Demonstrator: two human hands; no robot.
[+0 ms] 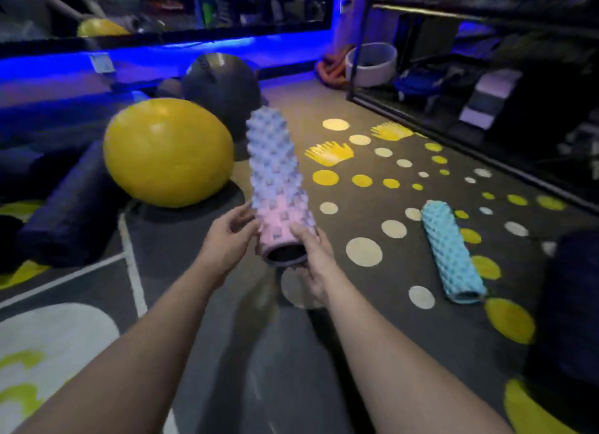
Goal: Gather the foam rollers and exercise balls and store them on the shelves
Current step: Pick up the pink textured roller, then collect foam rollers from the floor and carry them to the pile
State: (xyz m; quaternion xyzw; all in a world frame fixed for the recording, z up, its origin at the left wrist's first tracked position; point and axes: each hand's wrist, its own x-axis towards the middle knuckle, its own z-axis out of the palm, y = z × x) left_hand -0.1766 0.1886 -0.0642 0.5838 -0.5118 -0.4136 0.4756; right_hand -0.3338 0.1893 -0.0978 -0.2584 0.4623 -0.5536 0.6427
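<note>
The gym floor, dark and dotted with yellow and white circles under blue strip light, runs up to a black shelf rack at the right. The pink knobbly roller is off the floor, tilted up and away from the person, held by its near open end. The right hand wraps its fingers round the right side, while the left hand lays spread fingers against the left side, probably to steady the long far end. 1 blue roller lies on the dots nearer the rack. A yellow ball and a dark ball sit at the left, all 3 seemingly yet to be shelved.
</note>
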